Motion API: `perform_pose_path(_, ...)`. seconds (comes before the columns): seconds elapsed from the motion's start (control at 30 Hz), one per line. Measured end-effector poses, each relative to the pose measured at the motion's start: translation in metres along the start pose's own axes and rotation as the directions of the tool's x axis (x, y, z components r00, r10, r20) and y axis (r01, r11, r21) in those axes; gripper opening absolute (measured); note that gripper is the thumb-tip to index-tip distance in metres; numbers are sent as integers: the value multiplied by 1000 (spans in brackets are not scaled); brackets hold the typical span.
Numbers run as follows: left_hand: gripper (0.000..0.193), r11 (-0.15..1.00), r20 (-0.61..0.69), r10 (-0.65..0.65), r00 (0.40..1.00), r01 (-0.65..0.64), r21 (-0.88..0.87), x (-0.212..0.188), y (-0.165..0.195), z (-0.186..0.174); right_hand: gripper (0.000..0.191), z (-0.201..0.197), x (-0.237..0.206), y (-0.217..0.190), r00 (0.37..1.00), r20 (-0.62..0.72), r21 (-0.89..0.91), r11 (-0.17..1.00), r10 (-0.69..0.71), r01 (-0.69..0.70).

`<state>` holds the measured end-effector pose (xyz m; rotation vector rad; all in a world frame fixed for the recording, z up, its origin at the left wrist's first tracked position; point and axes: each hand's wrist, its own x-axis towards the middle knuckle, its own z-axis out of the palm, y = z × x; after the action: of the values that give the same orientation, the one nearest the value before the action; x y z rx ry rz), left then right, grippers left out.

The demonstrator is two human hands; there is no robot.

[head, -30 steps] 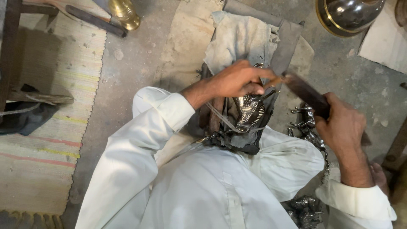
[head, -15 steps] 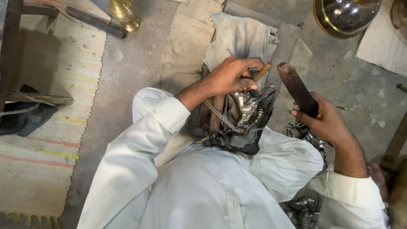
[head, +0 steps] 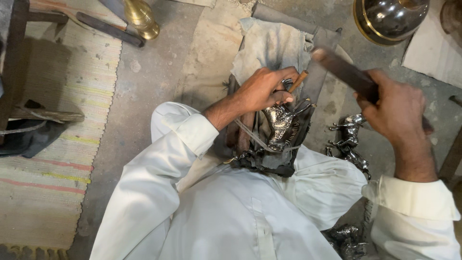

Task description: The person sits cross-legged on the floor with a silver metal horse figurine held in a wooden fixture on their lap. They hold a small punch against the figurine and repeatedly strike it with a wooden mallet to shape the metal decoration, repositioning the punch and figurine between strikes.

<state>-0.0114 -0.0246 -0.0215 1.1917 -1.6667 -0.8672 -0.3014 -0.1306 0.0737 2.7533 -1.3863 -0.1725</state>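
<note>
Silvery metal gleams between the person's knees: a small animal figurine (head: 283,126) sits strapped against a dark block, on a grey cloth (head: 272,45) spread over the concrete floor. The left hand (head: 262,89) rests on top of it, fingers pinched together around a short copper-coloured punch (head: 298,81) whose tip points down at the figurine. The right hand (head: 394,113) is clenched tight on a dark wooden mallet (head: 344,71). Half a second ago that mallet hung lower and closer to the punch; now it is drawn back up and out to the right, blurred with motion, well apart from the punch head. To judge by this, one blow is over and the arm is cocked for another, while the punch has barely shifted on the work. A second silvery figurine (head: 350,142) lies beside the right knee, and a brass vessel (head: 140,18) and a polished bowl (head: 391,17) stand further off.
</note>
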Motion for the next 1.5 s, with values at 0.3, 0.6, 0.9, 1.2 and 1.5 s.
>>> perform_pose_path(0.3, 43, 1000, 10, -14, 1000, 14, 26, 3, 1, 1, 34, -12, 7, 2, 998, 30, 80, 995, -62, 59)
perform_pose_path(0.6, 43, 1000, 50, 11, 999, -12, 10, 6, -1, 1, 38, -7, -5, 8, 1000, 7, 28, 1000, 2, -2)
perform_pose_path(0.9, 40, 999, 40, 33, 999, -33, -13, 4, -5, 3, 38, -4, -13, 7, 999, 4, 168, 985, 44, -44)
perform_pose_path(1.2, 45, 989, -316, -102, 943, 63, -131, -26, -12, 16, 32, -12, -5, 0, 987, 159, 13, 1000, -10, 8)
perform_pose_path(1.5, 45, 961, -449, -211, 868, 100, -259, -35, -14, 35, 29, -21, 26, -17, 978, 74, -8, 981, -193, 194)
